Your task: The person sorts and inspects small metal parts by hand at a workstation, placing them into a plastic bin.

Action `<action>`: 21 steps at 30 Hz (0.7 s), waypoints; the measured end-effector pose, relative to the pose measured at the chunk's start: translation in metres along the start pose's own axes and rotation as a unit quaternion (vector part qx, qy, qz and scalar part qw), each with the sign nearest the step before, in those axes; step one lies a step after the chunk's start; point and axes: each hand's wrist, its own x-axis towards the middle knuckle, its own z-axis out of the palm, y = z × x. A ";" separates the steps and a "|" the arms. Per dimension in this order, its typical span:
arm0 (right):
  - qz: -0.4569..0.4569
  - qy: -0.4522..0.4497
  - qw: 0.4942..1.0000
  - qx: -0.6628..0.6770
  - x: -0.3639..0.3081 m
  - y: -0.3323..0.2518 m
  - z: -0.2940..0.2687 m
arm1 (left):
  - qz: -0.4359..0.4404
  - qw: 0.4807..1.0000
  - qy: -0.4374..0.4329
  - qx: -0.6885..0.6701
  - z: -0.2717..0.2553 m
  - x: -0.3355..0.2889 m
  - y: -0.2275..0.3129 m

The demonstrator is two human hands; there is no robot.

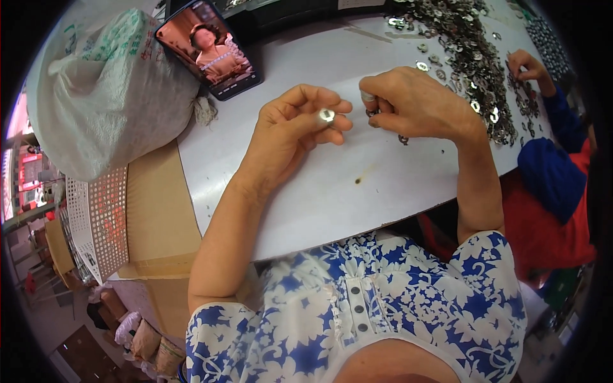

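Observation:
My left hand (294, 124) is raised over the white table (306, 204), its thumb and fingers closed on a small shiny metal piece (327, 115) with a dark slot in its middle. Across a narrow gap, my right hand (418, 105) is curled in a pinch, with white tape round one finger. A small dark metal part (372, 113) shows at its fingertips, mostly covered by them. Just below that hand lies a loose metal part (403, 139). Farther to the right spreads a large pile of similar small metal parts (476, 64).
A phone (207, 51) with a lit screen leans at the back left, beside a big white woven sack (121, 96). Below the sack are cardboard (153, 204) and a perforated white basket (105, 223). At the right, another person's hand (525, 66) touches parts along the pile's edge.

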 end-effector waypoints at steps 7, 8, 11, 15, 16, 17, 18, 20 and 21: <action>-0.004 0.051 0.996 0.074 0.003 0.007 -0.003 | -0.027 0.999 -0.013 -0.023 -0.005 -0.002 0.003; -0.026 0.061 0.995 0.068 0.004 0.008 -0.005 | -0.020 0.999 -0.013 -0.039 -0.005 -0.002 0.002; -0.025 0.058 0.990 0.126 0.004 0.004 -0.008 | -0.015 0.999 -0.014 -0.039 -0.005 -0.002 0.002; -0.007 0.041 0.977 0.208 0.007 -0.007 -0.005 | -0.019 0.999 -0.017 -0.043 -0.008 -0.004 0.000; -0.003 0.030 0.976 0.217 0.007 -0.009 -0.004 | -0.020 0.999 -0.019 -0.042 -0.008 -0.005 0.000; 0.000 0.018 0.974 0.226 0.008 -0.010 -0.002 | -0.022 0.999 -0.021 -0.041 -0.008 -0.005 0.000; 0.002 0.017 0.974 0.225 0.008 -0.011 0.000 | -0.022 0.999 -0.022 -0.043 -0.006 -0.005 0.001; 0.012 0.033 0.969 0.243 0.009 -0.011 0.007 | -0.034 0.999 -0.005 -0.029 -0.002 -0.005 0.002; 0.011 0.032 0.969 0.243 0.010 -0.009 0.009 | -0.033 0.999 -0.004 -0.029 -0.003 -0.006 0.001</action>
